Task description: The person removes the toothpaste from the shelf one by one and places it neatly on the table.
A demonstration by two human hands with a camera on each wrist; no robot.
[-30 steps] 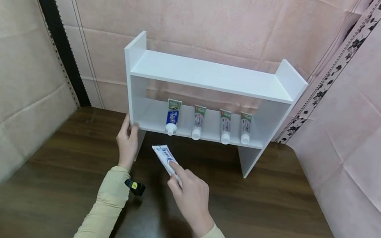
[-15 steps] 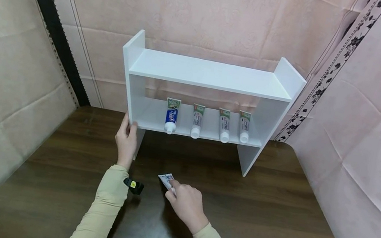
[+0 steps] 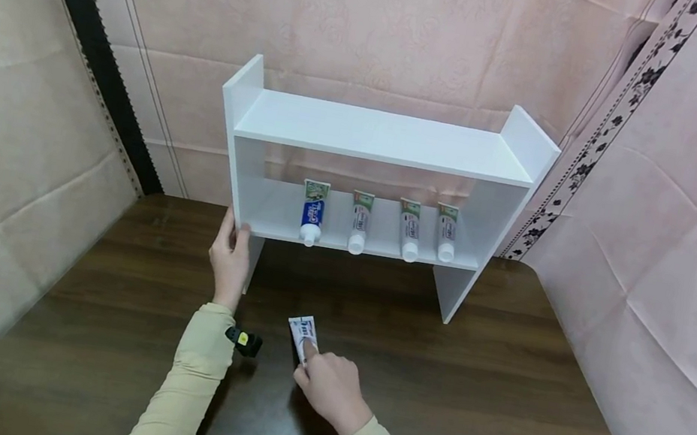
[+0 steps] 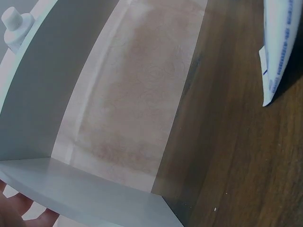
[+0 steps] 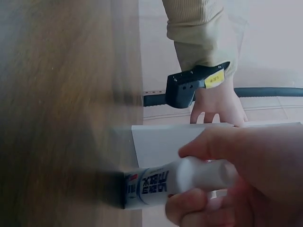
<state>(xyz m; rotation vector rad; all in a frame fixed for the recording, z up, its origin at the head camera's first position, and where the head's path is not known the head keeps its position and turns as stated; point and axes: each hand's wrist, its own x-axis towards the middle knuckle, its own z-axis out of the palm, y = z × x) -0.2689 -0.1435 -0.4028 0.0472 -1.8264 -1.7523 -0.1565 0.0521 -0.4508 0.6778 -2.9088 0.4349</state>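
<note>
My left hand (image 3: 227,267) grips the left side panel of a white two-tier shelf (image 3: 382,133); in the left wrist view its fingers (image 4: 19,209) curl at the panel's edge. In front of the shelf, low over the table, my right hand (image 3: 333,391) pinches a white toothpaste tube (image 3: 302,329) with blue print. The right wrist view has thumb and fingers around the cap end of the tube (image 5: 154,185), its flat end down at the wood. Whether that end touches the wood I cannot tell. A blue-and-green toothpaste tube (image 3: 313,212) stands cap down on the lower tier.
Further right on the lower tier are three grey-and-green toothpaste tubes, the nearest of them a slim tube (image 3: 360,222), all cap down. The shelf stands at the back of a dark wooden table (image 3: 498,393). Pale cloth (image 3: 392,27) hangs behind and on both sides.
My right hand has come down and back toward me with the toothpaste tube, away from the shelf, and the tube has turned a little. The left hand keeps its hold on the side panel.
</note>
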